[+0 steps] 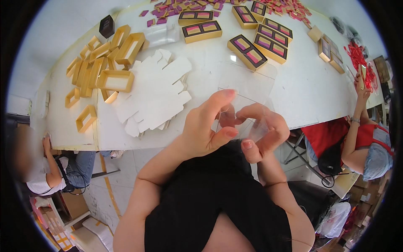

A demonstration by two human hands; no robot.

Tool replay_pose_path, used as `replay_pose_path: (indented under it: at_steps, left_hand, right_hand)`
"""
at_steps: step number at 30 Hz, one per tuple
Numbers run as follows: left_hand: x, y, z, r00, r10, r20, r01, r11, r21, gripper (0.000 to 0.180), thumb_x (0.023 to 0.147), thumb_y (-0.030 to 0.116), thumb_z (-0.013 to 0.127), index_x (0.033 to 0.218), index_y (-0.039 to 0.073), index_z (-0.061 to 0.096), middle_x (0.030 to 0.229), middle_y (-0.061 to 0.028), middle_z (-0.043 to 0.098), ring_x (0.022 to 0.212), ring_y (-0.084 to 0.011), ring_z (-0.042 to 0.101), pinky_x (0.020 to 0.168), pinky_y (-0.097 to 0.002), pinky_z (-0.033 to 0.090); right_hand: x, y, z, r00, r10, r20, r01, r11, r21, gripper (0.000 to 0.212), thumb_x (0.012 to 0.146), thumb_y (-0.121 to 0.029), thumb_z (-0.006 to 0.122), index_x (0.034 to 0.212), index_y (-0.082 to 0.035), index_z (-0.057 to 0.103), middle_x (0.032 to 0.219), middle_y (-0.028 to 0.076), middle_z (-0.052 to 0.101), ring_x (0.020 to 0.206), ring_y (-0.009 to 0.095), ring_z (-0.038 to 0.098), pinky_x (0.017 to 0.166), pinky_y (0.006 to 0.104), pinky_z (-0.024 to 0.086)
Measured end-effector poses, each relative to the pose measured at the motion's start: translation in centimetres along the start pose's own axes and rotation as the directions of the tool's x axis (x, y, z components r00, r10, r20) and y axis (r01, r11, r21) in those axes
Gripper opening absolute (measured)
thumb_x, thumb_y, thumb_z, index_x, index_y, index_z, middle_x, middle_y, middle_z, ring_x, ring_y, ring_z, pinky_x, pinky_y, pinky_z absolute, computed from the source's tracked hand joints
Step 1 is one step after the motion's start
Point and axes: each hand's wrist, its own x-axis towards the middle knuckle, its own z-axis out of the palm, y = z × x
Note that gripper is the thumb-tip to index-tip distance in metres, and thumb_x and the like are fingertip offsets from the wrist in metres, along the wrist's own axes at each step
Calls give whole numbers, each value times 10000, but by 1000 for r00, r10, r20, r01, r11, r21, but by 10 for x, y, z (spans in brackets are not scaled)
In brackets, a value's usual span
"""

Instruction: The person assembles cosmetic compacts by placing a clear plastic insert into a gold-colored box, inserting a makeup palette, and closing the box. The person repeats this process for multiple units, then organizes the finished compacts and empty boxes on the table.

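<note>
at ten o'clock, gold frames (113, 87) are heaped on a white table (67, 130); red ribbons (357, 54) are tangled at two o'clock. at four o'clock a translucent plastic bag (334, 220) is seen; at eight o'clock a person (53, 176) is seated.

Eight filled boxes (248, 53) at far centre; two co-workers (364, 145).

The plastic (250, 80) is clear and colourless, the table (205, 63) white, the flats (157, 92) plain white, the frames (115, 88) gold. The boxes (205, 37) are gold with black inserts (247, 51), their windows (253, 56) banded pink, purple and gold. Loose tiles (161, 20) mix purple with gold, or pink with gold; the ribbons (357, 54) are red
</note>
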Motion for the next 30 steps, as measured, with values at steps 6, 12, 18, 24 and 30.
replay_pose_path:
  at_steps: [6,12,18,24,30]
  left_hand:
    - [-4,14,-5,965,-225,131,247,951,-188,457,1001,243,505,1331,58,249,948,-166,569,756,-209,615,659,-328,539]
    - [-4,21,-16,948,-270,166,279,960,-31,342,952,187,567,1235,84,404,922,-131,576,746,-226,625,645,-327,531]
    - [21,50,-39,843,-350,409,52,809,585,279,836,232,654,1077,116,575,860,-87,580,742,-293,604,610,-344,492]
    - [28,48,-43,833,-425,353,57,702,710,464,752,162,699,1191,120,554,899,-86,599,770,-284,616,625,-346,503]
    - [34,46,-52,780,-444,441,113,794,598,703,769,136,695,1407,94,402,849,-79,621,679,-242,597,630,-307,501]
  right_hand:
    - [3,-8,-13,984,179,28,-170,965,-199,480,779,-238,678,1159,19,538,753,105,576,565,187,549,484,273,429]
    - [9,-3,-11,976,217,-35,-217,976,-2,476,858,-357,626,1177,-18,522,1013,177,575,810,250,606,678,328,501]
    - [44,-18,-41,568,783,254,-720,324,614,613,1031,-463,268,1336,22,486,1284,270,542,1138,403,582,970,494,477]
    - [43,-39,-31,516,807,288,-838,404,367,366,892,-8,638,1245,68,580,1160,183,661,1092,209,632,939,298,488]
    - [41,-37,-33,784,595,179,-536,793,-290,275,864,-24,666,1139,-2,664,999,150,709,820,207,699,723,275,534]
